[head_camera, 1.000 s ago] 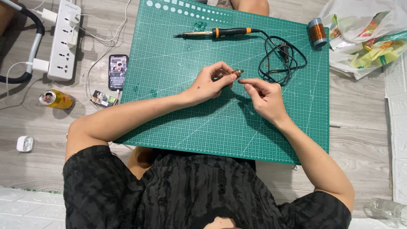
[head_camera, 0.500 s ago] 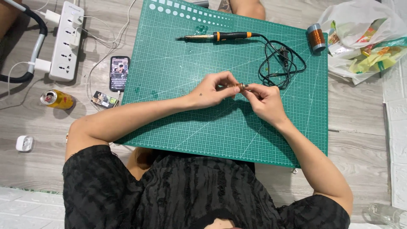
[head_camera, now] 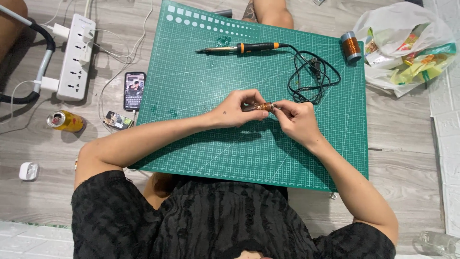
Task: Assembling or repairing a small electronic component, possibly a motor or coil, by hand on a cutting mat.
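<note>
Both hands meet over the middle of the green cutting mat on the floor. The left hand and right hand each pinch an end of a small copper-wound coil, grips narrow around it. A soldering iron lies near the mat's far edge, its black cord bundled beside the right hand. A copper wire spool stands at the far right corner.

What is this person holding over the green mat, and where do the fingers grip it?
A small copper-coloured piece, held between both hands: the left hand pinches its left end, the right hand its right end. What it is exactly cannot be told.
</note>
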